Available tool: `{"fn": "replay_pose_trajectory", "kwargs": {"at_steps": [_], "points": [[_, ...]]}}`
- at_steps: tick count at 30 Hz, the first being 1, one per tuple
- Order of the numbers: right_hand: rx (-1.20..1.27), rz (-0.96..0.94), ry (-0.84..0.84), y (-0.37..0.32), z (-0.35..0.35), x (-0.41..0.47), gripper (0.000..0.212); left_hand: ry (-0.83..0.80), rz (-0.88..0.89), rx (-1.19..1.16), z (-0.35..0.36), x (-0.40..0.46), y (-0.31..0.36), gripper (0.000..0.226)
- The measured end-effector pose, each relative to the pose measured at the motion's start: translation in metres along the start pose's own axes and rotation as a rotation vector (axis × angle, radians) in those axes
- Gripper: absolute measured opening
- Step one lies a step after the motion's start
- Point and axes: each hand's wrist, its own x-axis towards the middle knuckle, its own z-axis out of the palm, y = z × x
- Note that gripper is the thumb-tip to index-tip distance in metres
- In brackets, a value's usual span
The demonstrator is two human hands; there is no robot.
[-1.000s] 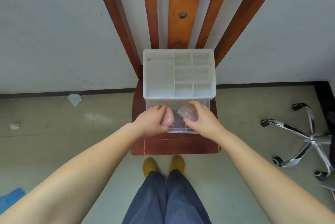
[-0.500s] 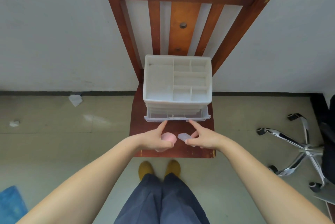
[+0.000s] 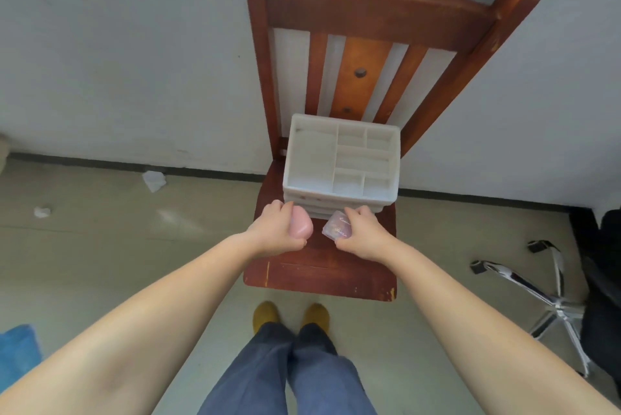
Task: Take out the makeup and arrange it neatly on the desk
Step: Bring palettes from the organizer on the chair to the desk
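A white plastic makeup organizer (image 3: 341, 159) with empty top compartments stands on the seat of a red-brown wooden chair (image 3: 319, 267). Its drawers look pushed in. My left hand (image 3: 279, 230) is shut on a pink egg-shaped makeup sponge (image 3: 300, 225), just in front of the organizer's lower left corner. My right hand (image 3: 361, 235) holds a small clear case (image 3: 337, 226) with pinkish contents, in front of the organizer's lower right edge. Both hands hover over the seat.
The chair back (image 3: 369, 11) leans against a pale wall. A chrome office chair base (image 3: 551, 300) with castors stands at the right. Crumpled paper scraps (image 3: 154, 180) lie on the floor at the left, and something blue (image 3: 16, 354) sits at the lower left.
One second ago both hands were at the pulled-out clear bottom drawer. They drew back with the sponge and the case, and the drawer now looks shut. The view tilted up.
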Motion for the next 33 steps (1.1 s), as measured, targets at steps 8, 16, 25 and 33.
{"fn": "replay_pose_trajectory", "kwargs": {"at_steps": [8, 16, 25, 33], "points": [[-0.394, -0.475, 0.181, -0.091, -0.01, -0.03, 0.053, 0.324, -0.127, 0.037, -0.034, -0.103, -0.04, 0.074], [-0.829, -1.079, 0.193, -0.173, 0.034, -0.066, 0.046, 0.618, -0.541, -0.112, 0.024, -0.222, -0.06, 0.08], [-1.072, -1.532, -0.123, -0.223, 0.155, -0.184, 0.057, 0.825, -1.014, -0.381, 0.158, -0.393, -0.042, 0.074], [-1.249, -1.915, -0.312, -0.206, 0.309, -0.35, 0.068, 0.958, -1.342, -0.574, 0.317, -0.557, 0.006, 0.076]]}}
